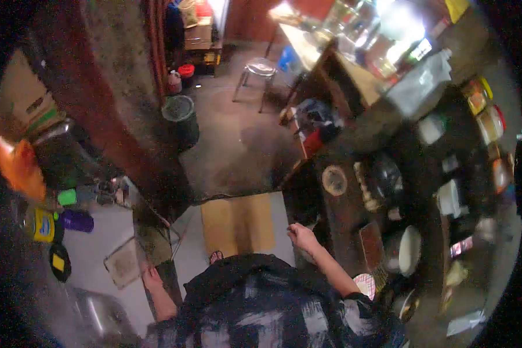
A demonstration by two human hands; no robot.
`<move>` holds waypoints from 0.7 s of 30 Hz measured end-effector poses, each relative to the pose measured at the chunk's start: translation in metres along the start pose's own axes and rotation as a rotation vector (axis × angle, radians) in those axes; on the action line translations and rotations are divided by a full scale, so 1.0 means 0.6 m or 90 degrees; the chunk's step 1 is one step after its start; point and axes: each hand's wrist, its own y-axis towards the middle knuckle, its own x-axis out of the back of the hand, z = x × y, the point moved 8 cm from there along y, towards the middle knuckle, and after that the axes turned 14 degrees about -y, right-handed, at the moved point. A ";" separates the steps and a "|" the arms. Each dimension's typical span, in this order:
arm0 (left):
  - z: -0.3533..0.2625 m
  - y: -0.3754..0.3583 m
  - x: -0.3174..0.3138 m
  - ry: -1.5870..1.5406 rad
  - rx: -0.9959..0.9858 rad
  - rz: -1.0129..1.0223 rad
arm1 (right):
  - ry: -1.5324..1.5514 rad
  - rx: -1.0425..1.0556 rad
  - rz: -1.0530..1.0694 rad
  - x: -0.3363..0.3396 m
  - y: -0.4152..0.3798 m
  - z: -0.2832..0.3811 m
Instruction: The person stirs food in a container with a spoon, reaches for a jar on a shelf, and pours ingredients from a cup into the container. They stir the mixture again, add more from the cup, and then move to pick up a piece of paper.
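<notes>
My left hand (151, 277) rested on the edge of the counter (98, 243) to my left, just beside a tray (122, 264); bottles (75, 220) stood farther left on it. My right hand (300, 234) touched the edge of the worktop (354, 226) to my right, where bowls (409, 249) sat. A mat (238, 223) lay on the floor between the two, a bin (180, 116) and stool (258, 72) beyond.

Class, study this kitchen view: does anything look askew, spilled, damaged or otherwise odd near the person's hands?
Nothing is clearly spilled or broken. The left hand rests by a flat tray lying crooked on the counter. The right hand sits closed at the edge of the dark cluttered shelf. Blur hides finer detail.
</notes>
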 end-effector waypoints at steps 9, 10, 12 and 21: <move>0.326 -0.198 -0.389 0.554 0.275 0.177 | 0.126 -0.014 -0.064 -0.012 0.013 -0.045; 0.368 -0.208 -0.441 0.620 0.275 0.254 | 0.145 -0.004 -0.131 0.018 0.017 -0.046; 0.460 -0.206 -0.532 0.707 0.156 0.456 | 0.243 -0.016 -0.218 0.108 0.017 -0.057; 0.875 -0.487 -0.799 1.080 -0.431 1.163 | 1.071 -0.352 -0.361 0.161 -0.121 -0.435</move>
